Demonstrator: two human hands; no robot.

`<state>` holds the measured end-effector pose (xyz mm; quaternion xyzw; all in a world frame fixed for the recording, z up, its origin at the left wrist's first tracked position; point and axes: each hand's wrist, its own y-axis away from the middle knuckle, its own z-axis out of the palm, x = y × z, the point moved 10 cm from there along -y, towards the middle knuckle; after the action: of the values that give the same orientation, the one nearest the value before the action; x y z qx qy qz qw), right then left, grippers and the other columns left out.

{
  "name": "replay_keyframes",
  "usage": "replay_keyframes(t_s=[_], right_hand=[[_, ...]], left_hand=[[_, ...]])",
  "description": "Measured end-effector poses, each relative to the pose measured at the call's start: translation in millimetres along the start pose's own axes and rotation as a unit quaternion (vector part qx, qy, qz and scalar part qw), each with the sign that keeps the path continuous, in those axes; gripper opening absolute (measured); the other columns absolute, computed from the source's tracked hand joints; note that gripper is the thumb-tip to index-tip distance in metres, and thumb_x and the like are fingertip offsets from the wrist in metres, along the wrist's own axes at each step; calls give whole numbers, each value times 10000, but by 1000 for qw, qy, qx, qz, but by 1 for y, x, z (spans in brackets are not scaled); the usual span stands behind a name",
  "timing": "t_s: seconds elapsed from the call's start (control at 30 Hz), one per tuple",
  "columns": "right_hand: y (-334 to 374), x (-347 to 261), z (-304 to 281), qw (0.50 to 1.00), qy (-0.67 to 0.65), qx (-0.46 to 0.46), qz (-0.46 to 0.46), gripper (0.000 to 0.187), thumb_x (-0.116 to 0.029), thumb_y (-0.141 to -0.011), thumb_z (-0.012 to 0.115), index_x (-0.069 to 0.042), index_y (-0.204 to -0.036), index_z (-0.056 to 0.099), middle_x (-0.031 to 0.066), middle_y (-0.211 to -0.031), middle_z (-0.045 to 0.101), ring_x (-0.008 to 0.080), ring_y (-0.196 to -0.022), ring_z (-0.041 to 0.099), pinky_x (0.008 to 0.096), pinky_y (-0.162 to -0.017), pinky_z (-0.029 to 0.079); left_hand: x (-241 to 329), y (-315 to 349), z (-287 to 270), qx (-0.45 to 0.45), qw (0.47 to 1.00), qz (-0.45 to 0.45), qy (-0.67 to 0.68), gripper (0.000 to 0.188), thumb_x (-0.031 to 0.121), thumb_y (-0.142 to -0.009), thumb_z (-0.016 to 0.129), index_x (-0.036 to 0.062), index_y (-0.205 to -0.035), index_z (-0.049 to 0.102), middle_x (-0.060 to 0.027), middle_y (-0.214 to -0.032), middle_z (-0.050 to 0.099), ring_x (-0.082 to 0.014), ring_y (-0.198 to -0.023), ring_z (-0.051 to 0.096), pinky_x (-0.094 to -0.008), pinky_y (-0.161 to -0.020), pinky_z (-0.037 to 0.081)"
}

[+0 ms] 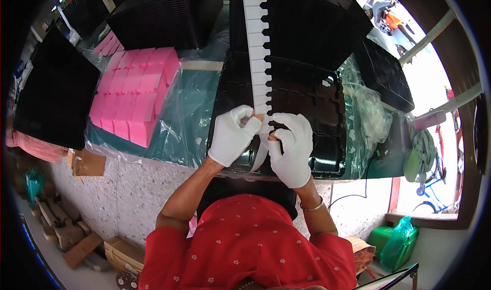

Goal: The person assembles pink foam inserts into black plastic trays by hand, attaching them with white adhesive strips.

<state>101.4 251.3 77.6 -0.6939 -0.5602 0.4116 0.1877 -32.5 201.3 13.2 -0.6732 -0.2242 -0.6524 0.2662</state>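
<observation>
Near tray's front edge (328,168), hands (232,139) (292,149) pinch white strip (257,52)

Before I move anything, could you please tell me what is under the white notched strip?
Beside the white strip, a black tray shows on both sides. What lies directly beneath the strip is covered, and the left hand and right hand hide more of the tray.

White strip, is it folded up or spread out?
Spread out: the strip runs in one long line over the black tray to the view's top edge.
</observation>
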Motion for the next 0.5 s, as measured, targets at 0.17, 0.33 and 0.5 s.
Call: replay_keyframes(t_s=[0.17, 0.33, 0.5], right_hand=[[1, -28, -4, 993, 90, -3, -81, 272, 33, -681, 661, -75, -873, 501, 73, -1115, 578, 290, -1064, 565, 522, -1014, 364], [-29, 42, 7, 975, -149, 13, 163, 137, 1, -783, 653, -54, -864, 557, 118, -1135, 598, 325, -1065, 570, 394, -925, 455], [-83, 125, 95, 980, -19, -94, 177, 134, -163, -805, 675, -43, -851, 711, 114, -1221, 628, 297, -1135, 566, 378, -975, 440]], left_hand=[[-13, -15, -21, 103, 993, 6, -60, 149, 123, -864, 628, -2, -787, 605, -11, -625, 562, -49, -579, 487, -243, -540, 410], [-26, 3, -58, 128, 979, 2, 156, 138, 96, -902, 589, 18, -788, 585, 38, -676, 542, -34, -621, 470, -220, -516, 379], [-18, 36, -84, 128, 991, -4, 32, 124, 85, -905, 607, 7, -811, 588, 57, -689, 483, -19, -628, 417, -210, -537, 354]])
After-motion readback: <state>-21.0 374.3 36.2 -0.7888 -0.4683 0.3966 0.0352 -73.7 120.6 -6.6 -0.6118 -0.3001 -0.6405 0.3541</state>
